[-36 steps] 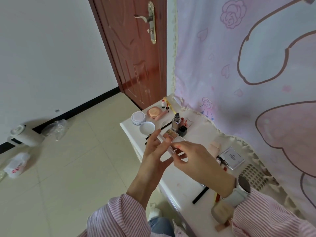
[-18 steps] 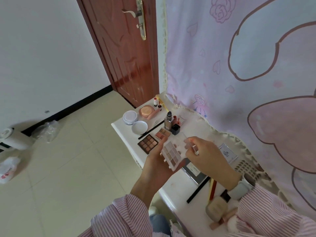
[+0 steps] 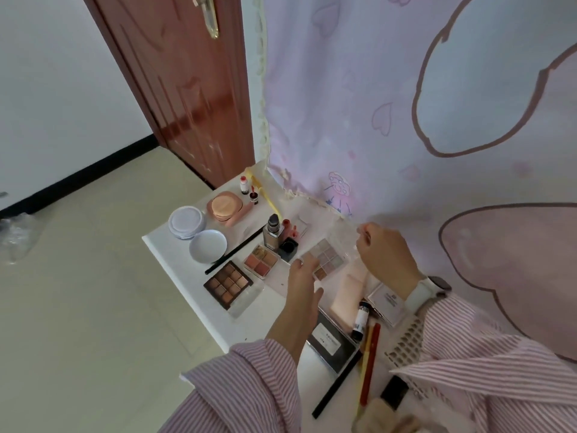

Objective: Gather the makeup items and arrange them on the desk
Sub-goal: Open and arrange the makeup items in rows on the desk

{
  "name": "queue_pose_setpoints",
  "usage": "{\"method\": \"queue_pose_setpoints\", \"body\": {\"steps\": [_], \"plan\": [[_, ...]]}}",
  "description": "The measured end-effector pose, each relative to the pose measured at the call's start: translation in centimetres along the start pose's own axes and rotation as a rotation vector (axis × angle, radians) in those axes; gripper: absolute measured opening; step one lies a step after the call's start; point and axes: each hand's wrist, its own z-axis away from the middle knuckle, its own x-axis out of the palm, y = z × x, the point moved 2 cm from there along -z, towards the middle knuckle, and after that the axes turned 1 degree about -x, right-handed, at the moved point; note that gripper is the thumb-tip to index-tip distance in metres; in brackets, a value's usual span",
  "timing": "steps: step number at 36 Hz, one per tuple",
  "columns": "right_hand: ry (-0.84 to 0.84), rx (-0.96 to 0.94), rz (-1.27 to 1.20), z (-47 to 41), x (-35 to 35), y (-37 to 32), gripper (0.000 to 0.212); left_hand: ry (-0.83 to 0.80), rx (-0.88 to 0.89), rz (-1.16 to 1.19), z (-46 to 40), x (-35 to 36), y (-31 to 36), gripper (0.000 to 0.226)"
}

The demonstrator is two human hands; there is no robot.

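**Pale palette going down among the others**

The desk (image 3: 187,273) is the biggest thing in front of you, white and narrow, crowded from the far corner to your sleeves; the pink curtain (image 3: 359,104) hangs along its right edge and drapes onto it.

Your left hand (image 3: 301,287) sits over the middle of the desk, fingers closed on the near left corner of the pale palette (image 3: 327,259); your right hand (image 3: 385,253) is at the palette's far right side, fingertips pinched together on what looks like its clear lid, though I cannot tell for sure through the blur.

The palette lies low over the desk, just right of the small pink palette (image 3: 260,262) and beyond the dark palette (image 3: 228,284); whether it touches the surface I cannot tell.

Judging by its look, it is light, stiff plastic, smooth enough to slip, with pressed powder that would crack on a knock; hold it by the edges, never the pans; keep it flat; mind the lid hinge.

The bottle (image 3: 272,234) and black pot (image 3: 288,246) stand just behind it; steer clear of them.
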Motion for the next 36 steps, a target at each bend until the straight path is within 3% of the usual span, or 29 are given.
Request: {"method": "queue_pose_setpoints", "body": {"steps": [6, 9, 12, 14, 17, 25, 29, 32, 36], "plan": [[-0.002, -0.041, 0.089, -3.5, 1.9, 0.4, 0.027, 0.008, 0.026, -0.107, -4.0, 2.4, 0.2, 0.025], [0.008, -0.056, 0.127, -4.7, 2.6, 0.8, 0.025, 0.014, 0.035, -0.175, -5.1, 2.9, 0.5, 0.028], [0.010, -0.067, 0.169, -5.5, 2.9, 1.1, 0.025, 0.034, 0.030, -0.235, -5.2, 3.1, 0.7, 0.058], [0.001, -0.065, 0.202, -6.0, 3.1, 1.4, 0.024, 0.032, 0.029, -0.250, -5.3, 3.2, 0.6, 0.064], [0.003, -0.066, 0.206, -6.3, 3.2, 1.7, 0.023, 0.022, 0.022, -0.247, -5.4, 3.5, 0.5, 0.064], [0.125, -0.146, 0.141, -3.8, 3.1, 1.8, 0.046, -0.020, 0.042, -0.219, -5.1, 4.0, 0.3, 0.066], [0.038, -0.160, 0.122, -1.1, 2.8, 1.7, 0.053, -0.002, 0.067, -0.290, -4.7, 3.3, 0.4, 0.056], [0.002, -0.195, 0.104, 1.1, 2.9, 2.1, 0.044, 0.009, 0.131, -0.387, -3.6, 2.5, 0.6, 0.055], [0.065, -0.249, 0.043, 4.2, 3.5, 2.8, 0.027, 0.017, 0.275, -0.568, -0.8, 0.8, 0.4, 0.037]]}}
